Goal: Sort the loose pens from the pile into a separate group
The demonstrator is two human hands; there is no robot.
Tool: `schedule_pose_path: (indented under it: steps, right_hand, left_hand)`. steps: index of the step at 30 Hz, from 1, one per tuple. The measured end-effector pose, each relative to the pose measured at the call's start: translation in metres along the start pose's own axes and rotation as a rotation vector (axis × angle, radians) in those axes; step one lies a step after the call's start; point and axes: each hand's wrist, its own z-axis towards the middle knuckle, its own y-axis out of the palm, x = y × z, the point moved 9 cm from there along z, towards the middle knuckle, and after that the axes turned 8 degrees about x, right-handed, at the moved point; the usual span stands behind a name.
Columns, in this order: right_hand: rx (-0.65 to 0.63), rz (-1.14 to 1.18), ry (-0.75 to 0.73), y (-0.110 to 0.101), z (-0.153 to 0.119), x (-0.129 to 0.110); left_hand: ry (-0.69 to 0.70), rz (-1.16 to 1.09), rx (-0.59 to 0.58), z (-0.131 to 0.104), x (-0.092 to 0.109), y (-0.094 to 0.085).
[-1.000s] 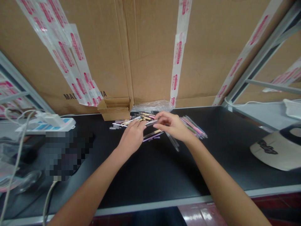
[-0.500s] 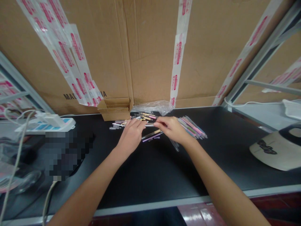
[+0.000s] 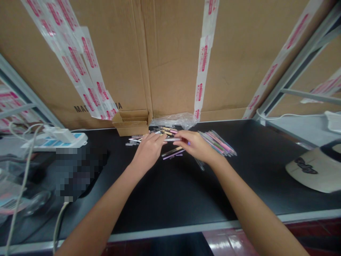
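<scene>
A slim, pale pen (image 3: pixel 170 139) lies level between my two hands, one end in each. My left hand (image 3: pixel 149 147) is closed on its left end, fingers pointing away from me. At the other end, my right hand (image 3: pixel 192 144) pinches it, and a bit of purple shows at the fingers. Behind and beside my hands several pen parts (image 3: pixel 167 130) are scattered in a loose pile. Below the gap between my hands lie a dark pen and a purple piece (image 3: pixel 173 154). Right of my right hand, several clear and coloured pens (image 3: pixel 218 143) lie side by side.
A small open cardboard box (image 3: pixel 132 127) stands at the back, beside crumpled clear plastic (image 3: pixel 181 121). To the left are a white power strip (image 3: pixel 77 139) and a blurred-out dark device (image 3: pixel 80 174) with a cable. A light cap (image 3: pixel 314 169) sits at the right on the black table (image 3: pixel 170 202).
My right hand's fingers have shifted slightly on the pen, and a purple bit now shows there. The pen between my hands is more plainly visible. The view has moved a little.
</scene>
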Motion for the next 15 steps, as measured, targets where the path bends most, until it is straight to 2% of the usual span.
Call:
schedule_pose_path:
  steps: [2, 5, 8, 12, 15]
  right_hand:
    - [-0.016, -0.021, -0.038, 0.000, 0.000, 0.000]
    - [-0.046, -0.029, -0.018, 0.003, -0.001, 0.002]
    - [-0.080, 0.060, 0.108, 0.010, -0.002, 0.008]
    - [-0.103, 0.296, 0.329, 0.023, -0.006, 0.019]
    - [-0.110, 0.344, 0.336, 0.026, -0.006, 0.018]
  left_hand:
    - [0.006, 0.000, -0.015, 0.000, 0.001, 0.001]
    - [0.000, -0.015, -0.040, 0.001, 0.001, 0.002]
    - [-0.002, -0.030, -0.028, 0.001, 0.000, -0.001]
    - [0.019, -0.008, 0.037, 0.002, 0.000, -0.011]
    - [0.013, 0.028, 0.052, 0.002, 0.000, -0.014]
